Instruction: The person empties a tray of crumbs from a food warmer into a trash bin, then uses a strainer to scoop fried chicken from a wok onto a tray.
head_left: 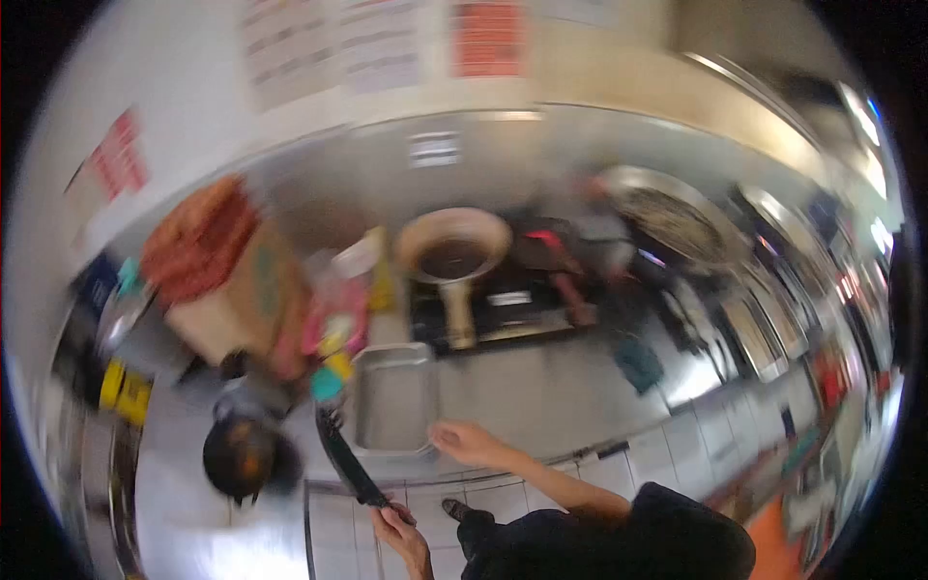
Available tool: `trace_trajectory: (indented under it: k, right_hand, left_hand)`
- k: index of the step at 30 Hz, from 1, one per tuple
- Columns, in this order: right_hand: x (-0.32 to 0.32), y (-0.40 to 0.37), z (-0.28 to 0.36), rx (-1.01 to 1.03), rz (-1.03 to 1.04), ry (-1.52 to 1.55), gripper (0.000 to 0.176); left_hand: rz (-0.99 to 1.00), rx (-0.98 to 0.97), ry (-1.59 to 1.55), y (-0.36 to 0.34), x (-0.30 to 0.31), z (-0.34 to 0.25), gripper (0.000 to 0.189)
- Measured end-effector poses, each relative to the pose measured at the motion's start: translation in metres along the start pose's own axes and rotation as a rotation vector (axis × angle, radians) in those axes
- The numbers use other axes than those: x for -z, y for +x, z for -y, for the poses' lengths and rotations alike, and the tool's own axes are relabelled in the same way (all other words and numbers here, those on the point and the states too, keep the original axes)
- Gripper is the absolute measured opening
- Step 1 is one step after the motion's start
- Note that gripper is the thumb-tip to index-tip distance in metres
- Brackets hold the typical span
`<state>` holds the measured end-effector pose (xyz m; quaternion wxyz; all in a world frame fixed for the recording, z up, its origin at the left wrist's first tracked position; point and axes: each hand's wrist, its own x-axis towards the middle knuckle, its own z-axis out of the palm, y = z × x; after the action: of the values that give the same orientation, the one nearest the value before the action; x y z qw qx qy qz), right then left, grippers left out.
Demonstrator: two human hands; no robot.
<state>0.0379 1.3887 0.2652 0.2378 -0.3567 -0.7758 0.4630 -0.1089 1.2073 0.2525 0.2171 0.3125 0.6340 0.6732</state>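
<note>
My left hand (401,536), low in the view, is closed round the near end of a long, narrow black utensil (343,459). Its far end reaches up beside the left edge of a shallow rectangular metal tray (432,387); blur hides its exact kind. At the tray's near right corner is my right hand (469,445), with its fingers curled in. Whether they grip the rim or something small cannot be made out. The tray lies at the counter's front edge.
Behind the tray a pan (454,242) with a pale handle sits on a black stove (517,314). A large round metal pan (667,213) stands further right. On the left are a cardboard box (227,319) under a reddish-brown bundle (198,242), and a black pot (239,459).
</note>
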Motion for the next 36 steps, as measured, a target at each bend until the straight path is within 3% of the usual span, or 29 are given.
trace_trajectory:
  k: [1, 2, 3, 5, 7, 9, 10, 11, 13, 14, 17, 20, 22, 23, 25, 26, 29, 31, 33, 34, 36]
  right_hand:
    - [0.019, -0.064, -0.048, 0.021, -0.127, -0.156, 0.031]
    - [0.04, -0.131, -0.083, -0.122, -0.166, -0.039, 0.029]
    - [0.058, -0.199, -0.125, -0.139, -0.311, -0.192, 0.027]
    - [0.097, -0.33, -0.148, -0.48, -0.504, -0.206, 0.023]
    - [0.116, -0.451, -0.183, -0.753, -0.828, -0.085, 0.021]
    - [0.135, -0.529, -0.126, -0.869, -1.23, 0.023, 0.021]
    - [0.129, -0.567, -0.138, -0.841, -1.424, -0.078, 0.019]
    - [0.111, -0.587, -0.135, -0.868, -1.447, -0.081, 0.019]
    - [0.106, -0.637, -0.147, -0.789, -1.766, 0.29, 0.016]
    - [0.096, -0.652, -0.165, -0.757, -1.832, 0.343, 0.014]
    - [0.098, -0.678, -0.165, -0.783, -1.898, 0.496, 0.014]
    - [0.121, -0.696, -0.18, -0.793, -1.895, 0.547, 0.016]
    - [0.137, -0.712, -0.208, -0.729, -1.875, 0.581, 0.018]
    - [0.153, -0.717, -0.217, -0.741, -1.846, 0.571, 0.018]
    - [0.194, -0.723, -0.232, -0.761, -1.848, 0.54, 0.018]
    - [0.214, -0.727, -0.243, -0.748, -1.836, 0.562, 0.019]
    - [0.293, -0.741, -0.268, -0.872, -1.742, 0.473, 0.02]
    - [0.347, -0.749, -0.284, -0.833, -1.719, 0.433, 0.021]
    - [0.403, -0.756, -0.296, -0.789, -1.704, 0.427, 0.022]
    - [0.434, -0.755, -0.3, -0.779, -1.679, 0.47, 0.023]
    - [0.501, -0.744, -0.332, -0.695, -1.604, 0.532, 0.026]
  left_hand:
    - [0.016, -0.068, 0.058, -0.009, -0.026, -0.005, 0.041]
    - [0.115, -0.065, 0.086, -0.02, -0.051, -0.018, 0.037]
    - [0.221, -0.076, 0.071, -0.037, -0.081, -0.018, 0.037]
    - [0.301, 0.027, -0.182, -0.075, -0.136, -0.021, 0.042]
    - [0.561, 0.034, -0.202, -0.112, -0.189, -0.019, 0.05]
    - [0.933, 0.464, -0.364, -0.164, -0.249, -0.023, 0.057]
    - [1.041, 0.538, -0.362, -0.198, -0.281, -0.02, 0.056]
    - [1.14, 0.605, -0.363, -0.216, -0.298, -0.013, 0.055]
    - [1.281, 0.906, -0.382, -0.28, -0.347, -0.02, 0.055]
    - [1.316, 0.935, -0.376, -0.306, -0.368, -0.016, 0.055]
    - [1.443, 0.967, -0.293, -0.367, -0.423, -0.022, 0.052]
    - [1.447, 0.929, -0.391, -0.417, -0.483, -0.043, 0.035]
    - [1.289, 0.478, -0.347, -0.448, -0.525, -0.084, 0.022]
    - [1.26, 0.491, -0.352, -0.454, -0.548, -0.081, 0.022]
    - [1.555, 0.55, -0.302, -0.458, -0.596, -0.07, 0.022]
    - [1.586, 0.481, -0.244, -0.466, -0.618, -0.067, 0.02]
    - [1.528, 0.449, -0.132, -0.496, -0.681, -0.023, 0.02]
    - [1.516, 0.45, -0.137, -0.51, -0.718, -0.038, 0.024]
    - [1.477, 0.14, -0.31, -0.525, -0.746, -0.063, 0.028]
    - [1.504, 0.22, -0.265, -0.523, -0.758, -0.098, 0.03]
    - [1.512, 0.239, -0.328, -0.526, -0.793, -0.112, 0.031]
